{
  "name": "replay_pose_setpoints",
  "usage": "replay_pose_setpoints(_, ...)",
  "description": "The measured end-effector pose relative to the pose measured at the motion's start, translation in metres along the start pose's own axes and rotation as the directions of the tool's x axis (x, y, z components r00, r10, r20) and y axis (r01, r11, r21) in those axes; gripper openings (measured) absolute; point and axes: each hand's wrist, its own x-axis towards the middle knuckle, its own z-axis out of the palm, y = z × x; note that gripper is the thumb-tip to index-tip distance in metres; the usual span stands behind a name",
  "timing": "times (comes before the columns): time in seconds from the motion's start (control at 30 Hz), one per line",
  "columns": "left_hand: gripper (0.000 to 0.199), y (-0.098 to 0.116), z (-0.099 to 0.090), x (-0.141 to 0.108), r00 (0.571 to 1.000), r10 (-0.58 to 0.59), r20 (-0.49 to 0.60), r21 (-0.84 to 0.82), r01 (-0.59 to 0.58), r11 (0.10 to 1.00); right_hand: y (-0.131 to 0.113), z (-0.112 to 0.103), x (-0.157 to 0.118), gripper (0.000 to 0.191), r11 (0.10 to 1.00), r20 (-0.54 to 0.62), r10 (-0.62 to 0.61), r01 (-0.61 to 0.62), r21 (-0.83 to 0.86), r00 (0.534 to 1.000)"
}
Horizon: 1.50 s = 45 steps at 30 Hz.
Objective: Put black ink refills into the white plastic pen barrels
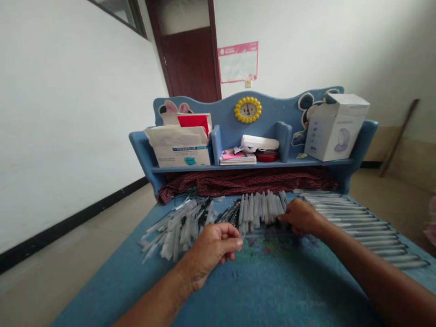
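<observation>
My left hand [218,245] is closed in a pinch above the blue desk [238,290], and what its fingertips hold is too small to make out. To its left lies a loose heap of translucent pen barrels [180,231]. My right hand [298,217] is closed, its fingertips at a small dark item beside the upright bundle of clear tubes [260,209]. Thin dark refills [230,212] lie between the heap and the bundle. Right of my right hand, pens [368,231] with dark ends lie in a long row.
A red checked cloth [238,181] lies under the blue shelf [204,169] at the back. The shelf holds a mask box [182,152], papers [238,159], a red round case [266,156] and a white box [335,129]. A yellow clock [248,109] is above.
</observation>
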Motion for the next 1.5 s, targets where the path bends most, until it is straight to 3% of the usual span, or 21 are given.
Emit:
replay_pose_setpoints(0.33, 0.014, -0.002, 0.005, -0.001, 1.000, 0.010, 0.016, 0.021, -0.011, 1.000, 0.003, 0.010, -0.013, 0.022, 0.967, 0.043, 0.004, -0.014, 0.253, 0.999)
replay_pose_setpoints(0.5, 0.016, -0.002, 0.008, -0.002, 1.000, -0.001, 0.016, 0.037, 0.000, 0.999, 0.012, 0.001, -0.019, 0.016, 0.927, 0.055, -0.012, -0.009, 0.375, 0.998)
replay_pose_setpoints(0.73, 0.015, -0.004, 0.010, -0.002, 1.000, -0.009, 0.016, 0.043, 0.009, 0.999, 0.011, -0.019, -0.029, 0.012, 0.800, -0.046, -0.053, 0.071, 0.596, 0.997)
replay_pose_setpoints(0.93, 0.013, -0.004, 0.012, -0.002, 0.999, -0.012, 0.035, 0.028, 0.011, 1.000, 0.011, -0.025, -0.033, 0.016, 0.665, -0.102, -0.086, 0.133, 0.734, 0.991)
replay_pose_setpoints(1.23, 0.013, -0.002, 0.015, -0.005, 0.999, -0.005, 0.049, 0.012, 0.004, 1.000, -0.019, 0.005, -0.051, 0.012, 0.425, -0.026, -0.327, 0.171, 0.889, 0.945)
replay_pose_setpoints(1.4, 0.013, -0.003, 0.017, -0.007, 0.998, -0.005, 0.065, 0.040, 0.003, 0.999, -0.035, 0.020, -0.061, 0.014, 0.304, -0.007, -0.388, 0.135, 0.943, 0.922)
replay_pose_setpoints(1.5, 0.012, -0.005, 0.017, -0.008, 0.996, 0.008, 0.086, 0.045, -0.012, 0.999, -0.038, 0.027, -0.062, 0.016, 0.282, 0.018, -0.399, 0.104, 0.954, 0.917)
